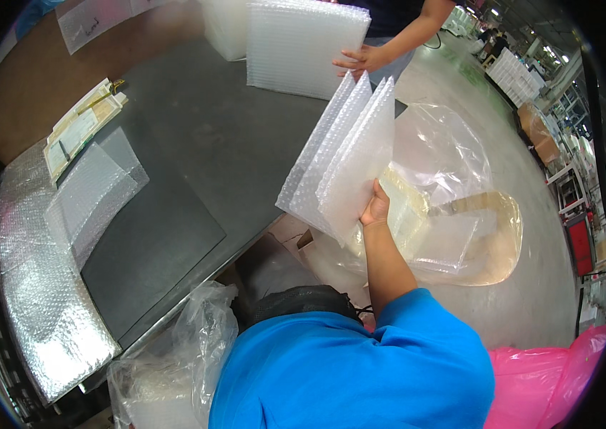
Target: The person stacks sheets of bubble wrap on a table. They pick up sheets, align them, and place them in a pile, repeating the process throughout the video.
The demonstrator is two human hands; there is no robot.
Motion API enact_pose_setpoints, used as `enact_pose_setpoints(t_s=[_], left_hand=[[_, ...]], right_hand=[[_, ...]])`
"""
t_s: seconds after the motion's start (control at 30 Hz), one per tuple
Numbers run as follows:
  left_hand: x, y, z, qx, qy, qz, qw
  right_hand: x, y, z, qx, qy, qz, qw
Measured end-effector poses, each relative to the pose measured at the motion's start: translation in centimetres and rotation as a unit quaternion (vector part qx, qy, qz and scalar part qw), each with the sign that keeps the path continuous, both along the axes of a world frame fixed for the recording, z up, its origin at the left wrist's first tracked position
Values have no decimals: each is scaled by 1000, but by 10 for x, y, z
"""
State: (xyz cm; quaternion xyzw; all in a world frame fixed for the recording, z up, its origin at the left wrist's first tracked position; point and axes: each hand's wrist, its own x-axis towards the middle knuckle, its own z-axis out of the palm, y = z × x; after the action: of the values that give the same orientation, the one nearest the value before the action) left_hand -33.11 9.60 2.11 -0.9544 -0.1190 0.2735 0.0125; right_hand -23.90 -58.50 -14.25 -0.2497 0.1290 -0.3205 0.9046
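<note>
My right hand (375, 205) is closed on the edge of several bubble wrap bags (355, 154), which stand upright and fan apart at the top. They are over the right edge of the dark table, above a big clear plastic bag (453, 154). My left hand does not show. Across the table, a co-worker's hand (366, 60) touches the side of a thick stack of bubble wrap bags (303, 46) standing on the tabletop.
Loose bubble wrap sheets (95, 189) lie at the left of the dark table (196, 157), beside a clipboard with papers and a pen (81, 132). Silvery bubble wrap (52, 322) covers the left edge. Clear plastic bags (174, 357) and a pink bag (539, 379) are near my body.
</note>
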Motion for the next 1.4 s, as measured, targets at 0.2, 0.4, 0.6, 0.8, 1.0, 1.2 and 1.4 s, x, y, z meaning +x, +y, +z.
enact_pose_setpoints(t_s=[0.2,0.4,0.6,0.8,1.0,1.2,1.4], left_hand=[[5,-22,-87,28,-245,-38,968],[-76,27,-196,50,-172,21,984],[-54,83,-206,161,-154,150,963],[4,-2,-183,95,-293,-12,951],[30,-88,-198,-512,-143,40,846],[31,-117,-200,-632,-41,-37,773],[60,-107,-72,-350,20,-210,912]], right_hand=[[-5,-6,-10,-6,-4,14,1000],[-1,-4,-10,-2,5,16,1000],[-12,-7,-12,-8,18,5,1000],[-15,-26,-20,-51,103,-60,992],[-114,-109,-37,11,275,-246,930],[-214,-113,-144,76,429,-241,867],[-119,-94,-33,-314,729,-380,476]])
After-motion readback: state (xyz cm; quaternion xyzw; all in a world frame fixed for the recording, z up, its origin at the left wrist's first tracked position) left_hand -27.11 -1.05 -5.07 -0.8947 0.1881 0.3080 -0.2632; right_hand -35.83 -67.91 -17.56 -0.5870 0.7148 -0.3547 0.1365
